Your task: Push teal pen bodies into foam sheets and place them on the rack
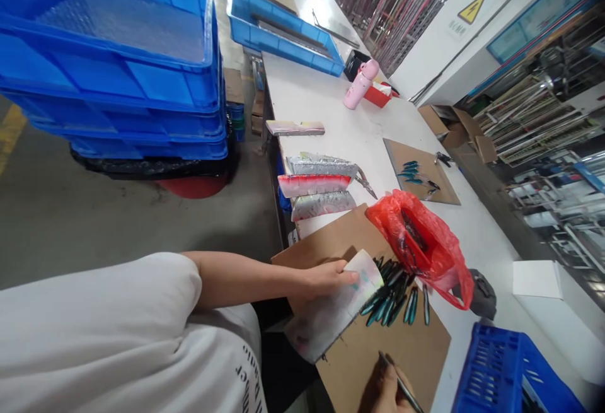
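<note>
My left hand (326, 277) grips the top edge of a pale iridescent card stack (333, 315) lying on a brown cardboard sheet (397, 350). Just right of it lies a heap of dark teal slender lures (392, 296), spilling from a red plastic bag (420, 243). At the bottom edge my right hand (387, 391) pinches one thin dark lure (401, 384) over the cardboard; only part of that hand shows.
Stacks of shiny packets (321, 185) lie further up the white table (331, 104). A second cardboard (420, 170) holds a few lures. Blue crates (118, 53) stand left, a blue basket (510, 369) at bottom right, a pink bottle (360, 84) beyond.
</note>
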`<state>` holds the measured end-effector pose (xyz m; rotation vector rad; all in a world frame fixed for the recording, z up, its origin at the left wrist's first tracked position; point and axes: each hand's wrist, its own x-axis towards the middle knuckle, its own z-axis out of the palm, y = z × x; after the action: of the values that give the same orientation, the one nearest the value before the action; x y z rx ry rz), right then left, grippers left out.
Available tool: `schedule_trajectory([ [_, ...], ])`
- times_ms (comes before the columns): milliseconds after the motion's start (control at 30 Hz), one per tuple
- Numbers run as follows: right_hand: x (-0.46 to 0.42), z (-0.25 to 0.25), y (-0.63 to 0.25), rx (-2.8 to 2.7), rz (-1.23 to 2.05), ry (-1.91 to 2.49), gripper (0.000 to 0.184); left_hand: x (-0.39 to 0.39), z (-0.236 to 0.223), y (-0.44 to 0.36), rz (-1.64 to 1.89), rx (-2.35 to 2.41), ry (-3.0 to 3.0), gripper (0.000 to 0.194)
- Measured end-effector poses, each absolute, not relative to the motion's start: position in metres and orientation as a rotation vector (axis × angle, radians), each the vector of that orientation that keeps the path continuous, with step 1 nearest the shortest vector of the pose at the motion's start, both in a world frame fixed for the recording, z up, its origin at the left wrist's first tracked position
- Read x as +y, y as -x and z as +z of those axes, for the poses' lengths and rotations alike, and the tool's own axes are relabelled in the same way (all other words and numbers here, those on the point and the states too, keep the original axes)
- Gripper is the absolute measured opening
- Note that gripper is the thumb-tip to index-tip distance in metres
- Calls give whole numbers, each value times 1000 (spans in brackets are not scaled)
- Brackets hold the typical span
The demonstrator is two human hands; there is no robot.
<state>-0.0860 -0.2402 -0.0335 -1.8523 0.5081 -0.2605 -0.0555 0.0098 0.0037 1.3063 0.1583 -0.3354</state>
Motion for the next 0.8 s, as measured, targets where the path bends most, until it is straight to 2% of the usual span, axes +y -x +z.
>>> schedule_trajectory([
  [100,-224,-18,80,532,-358,1693,19,9,4,55,-347,146,-1415,46],
  [233,-193,1,63,332,-272,1595,8,9,7,55,-284,87,-1561,44],
  [500,-156,-4,45,237,-240,1416,23,10,9,57,-219,43,-1667,43],
  [800,-163,-14,45,344,-112,1154,26,7,6,57,-225,27,-1680,43],
])
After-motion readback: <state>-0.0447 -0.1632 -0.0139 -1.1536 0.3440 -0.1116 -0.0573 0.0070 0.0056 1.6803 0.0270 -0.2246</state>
